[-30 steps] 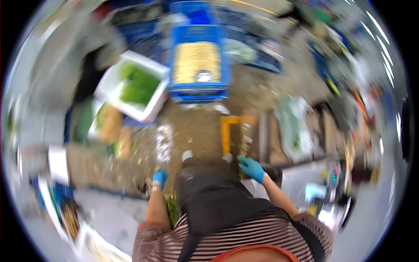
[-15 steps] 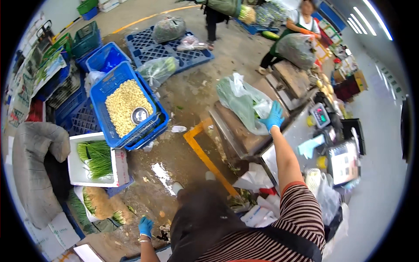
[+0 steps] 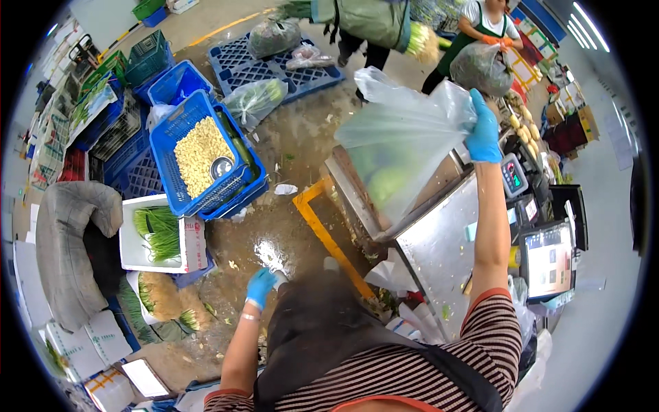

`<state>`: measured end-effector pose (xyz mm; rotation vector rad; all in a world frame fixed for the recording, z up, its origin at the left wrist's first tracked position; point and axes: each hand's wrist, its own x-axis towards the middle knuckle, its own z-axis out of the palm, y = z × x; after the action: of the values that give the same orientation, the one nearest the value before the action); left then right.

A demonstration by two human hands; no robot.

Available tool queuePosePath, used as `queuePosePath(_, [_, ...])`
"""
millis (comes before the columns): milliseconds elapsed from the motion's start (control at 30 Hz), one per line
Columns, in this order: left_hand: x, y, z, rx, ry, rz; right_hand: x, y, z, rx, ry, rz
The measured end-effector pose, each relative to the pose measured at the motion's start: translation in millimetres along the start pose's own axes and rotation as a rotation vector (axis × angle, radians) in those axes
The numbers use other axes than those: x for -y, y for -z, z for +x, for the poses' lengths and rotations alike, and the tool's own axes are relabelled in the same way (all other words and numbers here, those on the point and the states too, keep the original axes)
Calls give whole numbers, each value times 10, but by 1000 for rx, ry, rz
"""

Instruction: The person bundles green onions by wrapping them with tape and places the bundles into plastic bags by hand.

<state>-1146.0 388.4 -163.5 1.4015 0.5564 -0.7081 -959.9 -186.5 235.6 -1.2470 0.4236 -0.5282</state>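
My right hand (image 3: 483, 130), in a blue glove, is closed on the gathered top of a clear plastic bag (image 3: 405, 127). The bag is stretched up over the brown platform (image 3: 443, 175) at the end of a metal counter. Something pale green shows blurrily in its lower part; I cannot make out its kind. My left hand (image 3: 261, 284), gloved in blue too, hangs over the wet floor with its fingers loosely stretched and nothing in them. Nearest to it is a white foam box (image 3: 193, 248) holding long green stalks (image 3: 159, 235).
A blue basket (image 3: 165, 175) of peeled pale cloves stands left, beside a blue pallet (image 3: 237, 51) with filled bags. Right of the platform are a scale display (image 3: 513, 175) and a screen (image 3: 547, 261). Ahead, one person carries a green bundle (image 3: 364, 20); another holds a full bag (image 3: 480, 69).
My right hand has gone from resting open on the bag to gripping and lifting its top. My left hand has risen and come inward. The green bundle has moved right.
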Motion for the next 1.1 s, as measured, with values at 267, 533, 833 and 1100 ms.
queuePosePath(267, [-1799,-2435,-423,730,146,-396,1343,1313,-347,192,350,54])
queuePosePath(533, [-1378,-3294,-1458,1449,126,-108,2656,3115,-1798,226,605,-105])
queuePosePath(833, [-389,-3582,-1020,1507,-368,964,1834,4100,-3172,-672,506,-709])
queuePosePath(1100, [-1491,-2385,-1070,1038,68,541,975,3998,-3574,-823,417,-1820])
